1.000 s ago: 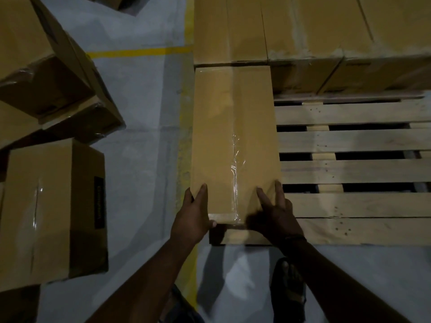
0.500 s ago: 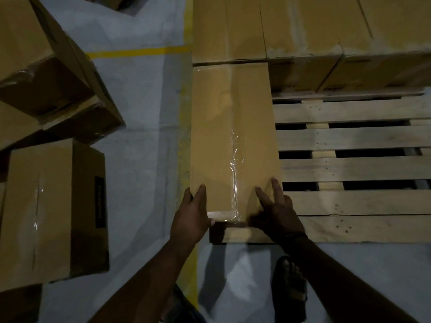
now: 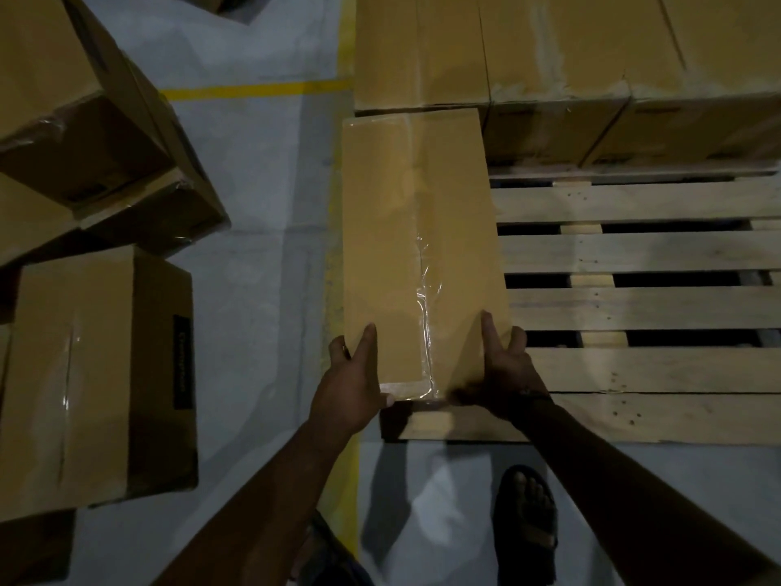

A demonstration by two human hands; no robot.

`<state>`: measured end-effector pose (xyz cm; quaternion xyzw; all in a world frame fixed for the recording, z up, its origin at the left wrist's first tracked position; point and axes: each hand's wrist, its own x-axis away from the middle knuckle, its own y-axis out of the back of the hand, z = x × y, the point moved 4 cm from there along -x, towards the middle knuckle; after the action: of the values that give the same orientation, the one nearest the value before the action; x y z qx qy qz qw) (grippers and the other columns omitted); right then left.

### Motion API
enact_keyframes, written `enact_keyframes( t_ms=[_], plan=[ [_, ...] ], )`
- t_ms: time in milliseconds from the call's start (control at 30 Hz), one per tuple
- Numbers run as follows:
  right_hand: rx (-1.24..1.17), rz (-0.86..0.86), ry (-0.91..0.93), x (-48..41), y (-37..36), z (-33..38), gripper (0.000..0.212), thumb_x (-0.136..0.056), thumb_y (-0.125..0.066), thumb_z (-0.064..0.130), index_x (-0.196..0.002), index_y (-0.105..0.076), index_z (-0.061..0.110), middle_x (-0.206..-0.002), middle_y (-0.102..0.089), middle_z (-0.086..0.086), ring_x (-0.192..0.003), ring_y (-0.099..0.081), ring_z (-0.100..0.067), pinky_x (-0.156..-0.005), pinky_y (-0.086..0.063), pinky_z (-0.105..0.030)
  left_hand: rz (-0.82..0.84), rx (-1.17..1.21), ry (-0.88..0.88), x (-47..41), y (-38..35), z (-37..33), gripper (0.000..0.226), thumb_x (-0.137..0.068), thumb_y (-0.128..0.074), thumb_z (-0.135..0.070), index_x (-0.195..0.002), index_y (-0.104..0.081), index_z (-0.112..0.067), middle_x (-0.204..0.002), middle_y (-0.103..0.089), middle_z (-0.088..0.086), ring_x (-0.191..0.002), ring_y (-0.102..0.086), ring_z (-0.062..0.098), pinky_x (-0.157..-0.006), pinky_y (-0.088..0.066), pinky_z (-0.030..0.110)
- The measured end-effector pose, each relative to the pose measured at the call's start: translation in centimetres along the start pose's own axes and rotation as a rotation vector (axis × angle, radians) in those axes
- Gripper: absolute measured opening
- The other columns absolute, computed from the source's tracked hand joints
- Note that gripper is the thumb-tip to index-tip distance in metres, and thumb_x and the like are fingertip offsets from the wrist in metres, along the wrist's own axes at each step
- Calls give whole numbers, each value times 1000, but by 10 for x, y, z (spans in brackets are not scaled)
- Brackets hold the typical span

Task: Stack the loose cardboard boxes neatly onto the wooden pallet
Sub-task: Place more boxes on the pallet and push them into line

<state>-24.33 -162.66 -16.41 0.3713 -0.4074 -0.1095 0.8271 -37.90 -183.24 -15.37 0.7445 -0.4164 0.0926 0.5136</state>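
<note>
Two hands, my left hand (image 3: 350, 387) and right hand (image 3: 503, 374), are gripping the long box (image 3: 418, 230) by its near corners; I'm judging it stiff, light, tape-slick.

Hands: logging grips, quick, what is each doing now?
Left hand: holds the cardboard box at its near left corner.
Right hand: holds its near right corner.

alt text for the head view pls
Left hand and right hand grip the near end of a long cardboard box lying on the wooden pallet, its far end by stacked boxes. Loose boxes sit on the floor at left.
</note>
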Motion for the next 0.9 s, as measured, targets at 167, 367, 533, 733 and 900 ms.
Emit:
enact_keyframes(
  t_ms=[167,367,533,733,900],
  plan=[
    [-46,-82,22,12,-13,-8,149,-56,-94,54,-159,12,34,-158,-1,-17,-135,-38,-46,-112,-42,-53,5,-15,-36,5,-7,5,126,-78,-88,-34,-160,7,-45,-165,5,12,-144,-36,40,-110,-43,43],
    [-65,-91,44,12,-7,-11,145,-57,-95,51,-161,4,31,-157,-7,-19,-133,-40,-47,-111,-43,-52,-16,-31,-49,2,-4,3,124,-79,-88,-33,-160,4,-44,-164,2,11,-142,-38,40,-110,-45,46],
    [-66,-89,36,6,-3,-8,149,-52,-96,53,-162,3,28,-155,-10,-22,-133,-39,-47,-111,-42,-54,-8,-79,-73,-4,4,-1,121,-77,-89,-34,-162,-2,-38,-160,-5,13,-131,-49,43,-105,-49,48],
    [-53,-103,39,12,-2,-12,143,-56,-93,56,-162,-1,30,-158,-7,-24,-134,-39,-49,-110,-43,-52,-27,-91,-84,-8,4,2,121,-77,-88,-37,-162,-2,-40,-161,-5,11,-130,-51,40,-104,-50,46],
    [-74,-99,55,10,-4,-15,142,-56,-94,51,-161,0,34,-158,-7,-19,-136,-36,-47,-112,-42,-52,-32,-83,-81,-7,2,3,121,-78,-87,-39,-162,-2,-37,-162,-4,11,-133,-48,41,-104,-50,47]
  ],
)
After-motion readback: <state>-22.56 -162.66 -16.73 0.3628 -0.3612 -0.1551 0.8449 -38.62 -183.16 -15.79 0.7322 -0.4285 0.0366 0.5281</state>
